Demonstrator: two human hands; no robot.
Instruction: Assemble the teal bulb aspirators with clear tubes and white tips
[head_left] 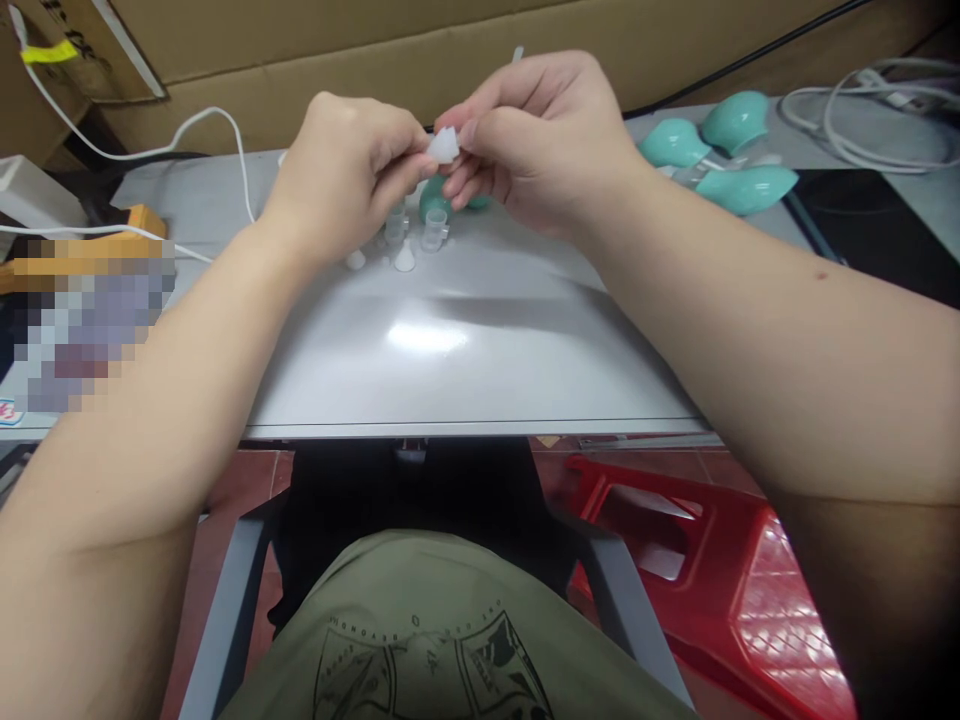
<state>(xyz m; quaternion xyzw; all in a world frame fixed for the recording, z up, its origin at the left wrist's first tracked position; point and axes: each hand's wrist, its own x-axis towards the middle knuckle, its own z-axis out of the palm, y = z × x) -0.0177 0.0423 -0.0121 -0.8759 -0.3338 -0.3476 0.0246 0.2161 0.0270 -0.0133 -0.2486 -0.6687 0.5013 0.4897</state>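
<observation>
On the far left sat a white box (34,195), and a thin white cord (217,130) looped over the smooth grey table (465,350). The table top was flat and shiny, with a bright spot of light on it.

The left hand (341,175) was curled up above the table. Its thumb and fingers pinched 1 side of a small white cap (443,146). The cap looked soft and milky, a bit like a little cone. The right hand (536,135) was curled too, and its fingertips pinched the other side of the cap. So the cap was up in the air between the 2 hands.

Under the hands lay tiny clear tubes (433,230) and small white cones (405,259) on the table. A round green bulb (433,198) peeked out behind them.

Further right lay 3 more smooth green bulbs (720,150), close together. Grey cables (870,120) were coiled in the far right corner. Below the table sat a shiny red plastic stool (720,580).
</observation>
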